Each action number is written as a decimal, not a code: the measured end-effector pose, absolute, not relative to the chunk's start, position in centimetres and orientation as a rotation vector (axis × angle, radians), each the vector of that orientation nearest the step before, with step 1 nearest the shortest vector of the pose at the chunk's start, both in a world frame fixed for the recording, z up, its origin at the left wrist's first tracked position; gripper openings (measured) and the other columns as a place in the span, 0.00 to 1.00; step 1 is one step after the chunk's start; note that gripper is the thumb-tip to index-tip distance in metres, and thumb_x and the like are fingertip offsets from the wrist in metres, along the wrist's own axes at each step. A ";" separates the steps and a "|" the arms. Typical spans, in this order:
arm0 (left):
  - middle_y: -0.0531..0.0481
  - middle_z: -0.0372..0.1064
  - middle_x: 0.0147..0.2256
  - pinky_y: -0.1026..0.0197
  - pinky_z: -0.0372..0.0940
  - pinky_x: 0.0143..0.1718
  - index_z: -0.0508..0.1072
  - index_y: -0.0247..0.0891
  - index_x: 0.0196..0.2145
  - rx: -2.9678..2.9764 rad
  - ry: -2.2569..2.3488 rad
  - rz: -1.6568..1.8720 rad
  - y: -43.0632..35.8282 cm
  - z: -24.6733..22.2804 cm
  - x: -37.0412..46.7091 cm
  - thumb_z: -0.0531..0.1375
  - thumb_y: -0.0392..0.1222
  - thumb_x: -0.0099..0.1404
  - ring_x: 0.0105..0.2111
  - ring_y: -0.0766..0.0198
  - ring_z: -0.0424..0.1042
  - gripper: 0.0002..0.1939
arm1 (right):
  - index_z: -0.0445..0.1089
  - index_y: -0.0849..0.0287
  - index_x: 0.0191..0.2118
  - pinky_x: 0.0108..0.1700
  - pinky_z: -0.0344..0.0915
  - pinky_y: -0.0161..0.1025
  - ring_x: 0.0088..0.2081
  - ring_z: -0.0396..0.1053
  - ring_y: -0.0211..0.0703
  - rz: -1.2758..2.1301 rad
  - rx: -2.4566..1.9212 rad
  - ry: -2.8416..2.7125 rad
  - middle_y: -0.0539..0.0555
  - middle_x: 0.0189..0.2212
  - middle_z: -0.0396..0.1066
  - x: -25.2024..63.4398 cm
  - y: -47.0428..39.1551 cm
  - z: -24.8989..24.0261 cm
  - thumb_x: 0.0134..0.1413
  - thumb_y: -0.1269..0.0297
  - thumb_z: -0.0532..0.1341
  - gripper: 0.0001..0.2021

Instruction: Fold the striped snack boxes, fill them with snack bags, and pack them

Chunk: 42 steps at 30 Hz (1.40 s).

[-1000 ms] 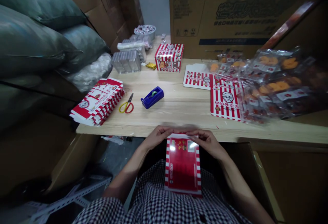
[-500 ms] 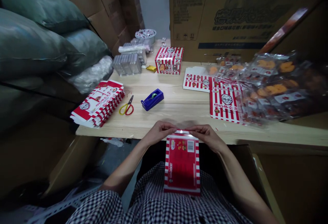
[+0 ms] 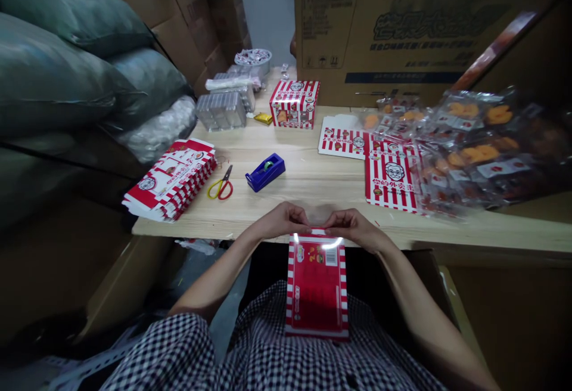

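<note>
Wooden desk [image 3: 313, 173]: one box [image 3: 295, 105] stands formed, stack [image 3: 172, 173] lies flat | carton [image 3: 317, 289] at near edge, seems not yet formed | left hand [image 3: 286, 219], right hand [image 3: 353, 227]: fingers pinch its far end

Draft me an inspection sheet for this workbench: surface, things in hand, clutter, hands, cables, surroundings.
Surface: pale wooden table.
In hand: striped red-and-white carton, barcode toward its far end.
Clutter: scissors, blue tape dispenser, stacked flat cartons at left, bagged snacks at right, striped box toward the back.
Hands: left hand and right hand pinch the carton's far edge.
Cables: dark line across the sacks; cord or strap, cannot tell.
Surroundings: those sacks at left, large cardboard box behind.
</note>
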<state>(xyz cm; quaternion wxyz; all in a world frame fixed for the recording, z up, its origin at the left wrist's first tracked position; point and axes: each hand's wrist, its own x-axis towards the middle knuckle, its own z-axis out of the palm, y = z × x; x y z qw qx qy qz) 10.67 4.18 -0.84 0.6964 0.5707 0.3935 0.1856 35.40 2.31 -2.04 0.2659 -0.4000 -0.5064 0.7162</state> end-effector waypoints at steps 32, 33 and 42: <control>0.41 0.73 0.56 0.52 0.66 0.57 0.74 0.41 0.56 1.138 0.827 0.660 -4.2 1.4 8.1 0.63 0.44 0.67 0.55 0.54 0.73 0.20 | 0.77 0.52 0.49 0.51 0.72 0.46 0.46 0.76 0.49 1.803 -1.151 -1.359 0.57 0.50 0.77 35.7 -3.8 -0.5 0.56 0.54 0.68 0.16; 0.42 0.72 0.56 0.52 0.66 0.57 0.74 0.41 0.56 1.152 0.840 0.667 -4.2 1.5 8.0 0.63 0.44 0.67 0.55 0.54 0.73 0.20 | 0.77 0.52 0.50 0.50 0.73 0.46 0.47 0.76 0.49 1.792 -1.144 -1.371 0.57 0.51 0.77 35.4 -3.8 -0.3 0.57 0.54 0.68 0.17; 0.46 0.76 0.52 0.51 0.63 0.60 0.79 0.44 0.50 1.493 0.963 0.693 -4.7 1.4 8.5 0.59 0.40 0.69 0.54 0.56 0.73 0.14 | 0.77 0.48 0.52 0.63 0.62 0.53 0.57 0.70 0.53 1.669 -1.126 -1.579 0.56 0.55 0.74 34.4 -4.2 -0.3 0.62 0.50 0.62 0.17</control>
